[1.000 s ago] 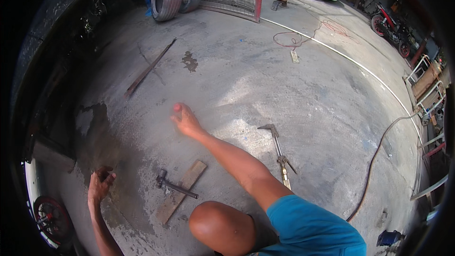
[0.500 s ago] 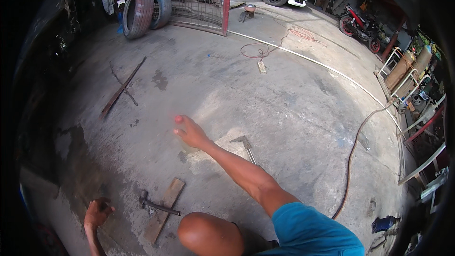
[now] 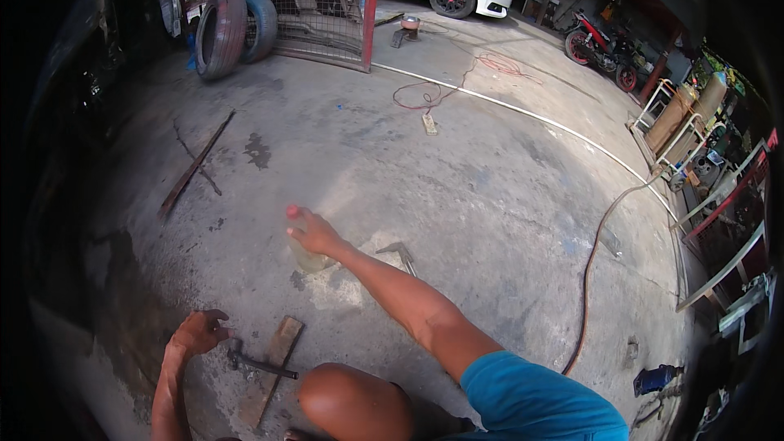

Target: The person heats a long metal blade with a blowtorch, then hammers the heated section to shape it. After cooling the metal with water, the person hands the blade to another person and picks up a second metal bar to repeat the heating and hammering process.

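Note:
Out in front of me, my right hand is closed around the upper part of a clear plastic bottle with a red cap. The bottle is hard to see against the grey floor. Low on the left, my left hand is empty, its fingers curved and apart. Just beside its fingertips is the head of a hammer, whose handle crosses a wooden board. Right of my right forearm lies a metal tool with an angled head, partly hidden by the arm.
A wooden strip crosses a thin rod at the left. Two tyres lean by a red mesh gate. A white pipe, a brown hose and a power strip lie on the concrete. Gas cylinders stand right.
My left hand has moved up and right, closer to the hammer head. My right hand stays at the bottle. The whole view has shifted slightly.

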A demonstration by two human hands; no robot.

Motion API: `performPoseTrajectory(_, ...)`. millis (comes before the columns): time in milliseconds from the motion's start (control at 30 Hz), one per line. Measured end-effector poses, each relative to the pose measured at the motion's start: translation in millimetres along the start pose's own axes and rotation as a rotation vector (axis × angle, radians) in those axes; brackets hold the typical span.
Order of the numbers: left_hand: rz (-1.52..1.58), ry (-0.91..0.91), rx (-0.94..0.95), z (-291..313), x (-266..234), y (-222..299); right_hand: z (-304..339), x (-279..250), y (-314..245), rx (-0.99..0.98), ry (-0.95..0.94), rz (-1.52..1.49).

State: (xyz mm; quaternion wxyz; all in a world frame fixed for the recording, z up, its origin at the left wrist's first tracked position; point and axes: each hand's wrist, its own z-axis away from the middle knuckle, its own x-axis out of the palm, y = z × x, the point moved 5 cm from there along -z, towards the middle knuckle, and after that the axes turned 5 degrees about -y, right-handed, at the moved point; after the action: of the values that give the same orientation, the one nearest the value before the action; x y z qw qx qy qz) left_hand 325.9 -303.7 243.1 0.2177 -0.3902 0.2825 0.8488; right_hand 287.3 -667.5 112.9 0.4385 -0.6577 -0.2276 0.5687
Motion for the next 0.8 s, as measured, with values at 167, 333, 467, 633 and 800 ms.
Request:
performPoseTrajectory(167,0.139,-0.061,0.029,-36.2,82.8,-27.6,19.2,-10.8,-16.1,0.098,-0.002,-0.01)
performPoseTrajectory(333,-0.003,-0.02,0.05,-73.6,155.5,-23.0,75.9,-31.5,-25.7,0.087,0.052,0.06)
performPoseTrajectory(467,-0.145,-0.103,0.06,-87.2,190.9,-17.1,152.3,-43.0,-38.5,0.228,-0.005,-0.057)
performPoseTrajectory(633,-0.222,-0.016,0.126,-100.7,213.5,-28.9,249.9,-38.9,1.0,0.366,0.139,0.01)
performPoseTrajectory(800,-0.034,-0.011,0.24,-100.9,231.1,-40.9,290.0,-17.8,29.0,0.528,0.127,0.101)
